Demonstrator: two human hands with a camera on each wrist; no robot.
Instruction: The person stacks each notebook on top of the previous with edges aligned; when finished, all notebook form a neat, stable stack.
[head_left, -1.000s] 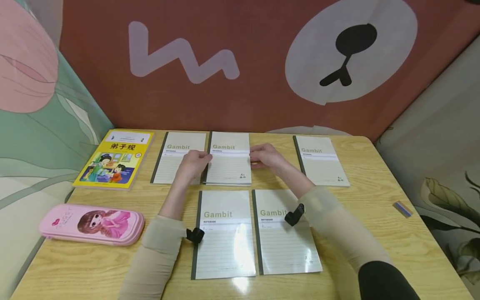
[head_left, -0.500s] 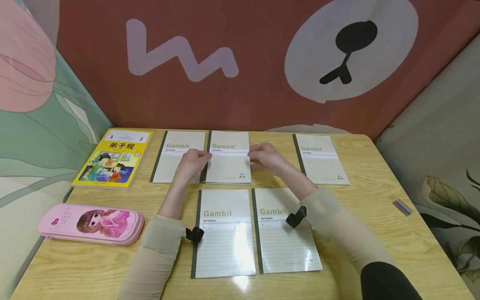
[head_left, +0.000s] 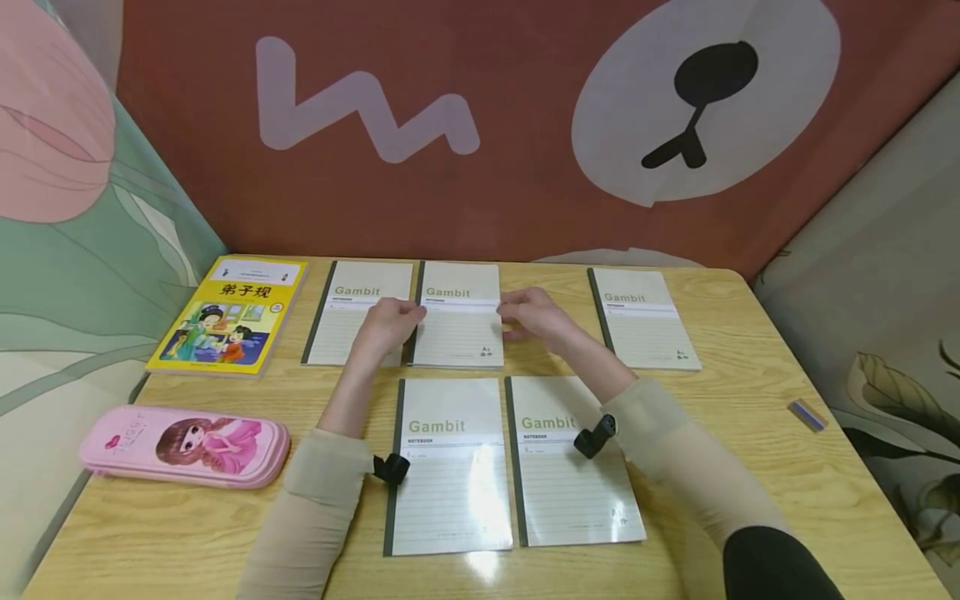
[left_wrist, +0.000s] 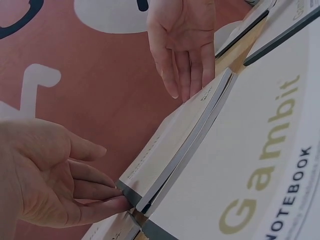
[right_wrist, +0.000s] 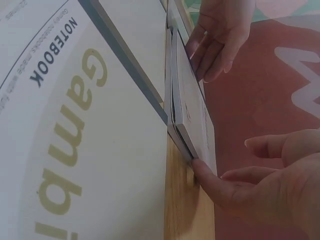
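Before red wall (head_left: 525,200), near middle of wooden table's (head_left: 750,400) far edge, pressed apparently stacked notebooks (head_left: 461,333) between left hand (head_left: 386,329) and right hand (head_left: 536,315), with fingers extended and partly spread; seemingly was squaring edges, probably needed next to release both sides evenly.

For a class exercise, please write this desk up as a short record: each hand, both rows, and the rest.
left hand: touches middle notebook, left edge
right hand: touches same notebook, right edge
back row: yellow book, left notebook, middle notebook, right notebook
front row: two notebooks, side by side
left: pink case
right: small striped item
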